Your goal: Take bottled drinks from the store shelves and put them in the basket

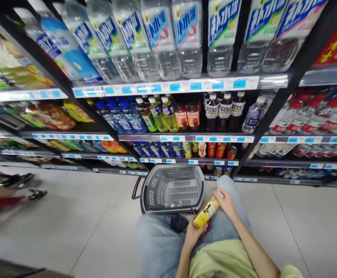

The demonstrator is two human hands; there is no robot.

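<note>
And here a slim yellow-and-gold bottle with a black-and-white label (207,212) is held aslant between the 2 hands, right above the lap. Its lower end is clasped in the left hand (195,232), and its upper end is gripped by the right hand (223,200), whose fingers hide the tip; whether the small pale patch there is cap or fingernail cannot be told. Under the left hand a dark red patch (206,228) is glimpsed, too covered to be identified.

Just ahead and to the left of the hands, a grey slotted plastic basket with a black rim (172,189) is seen on the pale tiled floor (107,216), its near edge partly overlapped by the knees in light blue denim (159,231). Something glossy at its bottom cannot be made out.

Beyond the hands, dark shelves of bottled drinks (182,137) are ranged; the lowest row is partly blocked by the basket and the right knee. High above the hands, large clear plastic bottles with white-and-blue labels (222,34) are cut off by the top edge. Far left of the hands, another person's legs (0,193) are blurred and cropped, with only 1 dark patterned shoe (37,194) fairly distinct.
</note>
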